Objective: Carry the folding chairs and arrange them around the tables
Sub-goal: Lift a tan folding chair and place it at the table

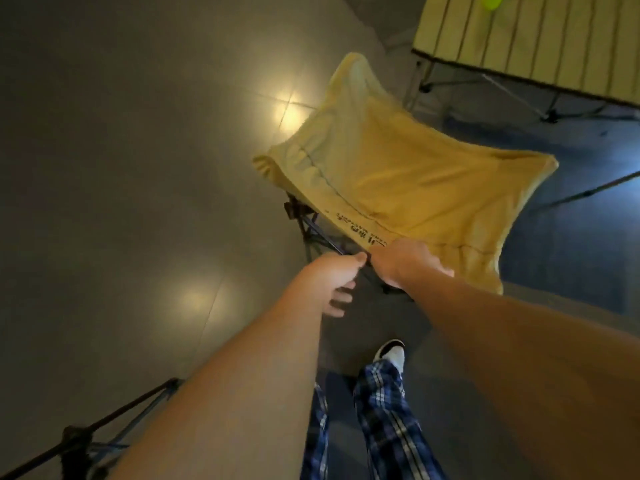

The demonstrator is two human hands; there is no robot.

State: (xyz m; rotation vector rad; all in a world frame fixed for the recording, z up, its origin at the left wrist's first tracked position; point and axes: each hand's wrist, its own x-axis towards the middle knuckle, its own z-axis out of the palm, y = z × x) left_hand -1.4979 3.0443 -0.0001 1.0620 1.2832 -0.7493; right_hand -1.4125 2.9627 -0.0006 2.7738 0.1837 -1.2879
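We see one yellow folding chair (pixel 391 178) on the tiled floor (pixel 138 168) just left of one slatted table (pixel 540 39), our right hand (pixel 403 263) gripping its near fabric edge, our left hand (pixel 334 282) pinching the dark frame beside it, both arms outstretched.

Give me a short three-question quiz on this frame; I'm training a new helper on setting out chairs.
1. True or false: the yellow fabric folding chair is folded flat.
2. Which hand holds the chair's near fabric edge? A) left hand B) right hand C) neither
3. Fill in: the pale slatted folding table stands at the ____ right of the view.

Key
1. False; its seat is spread open.
2. B; the left hand's grip is at the dark frame beside it.
3. Upper.
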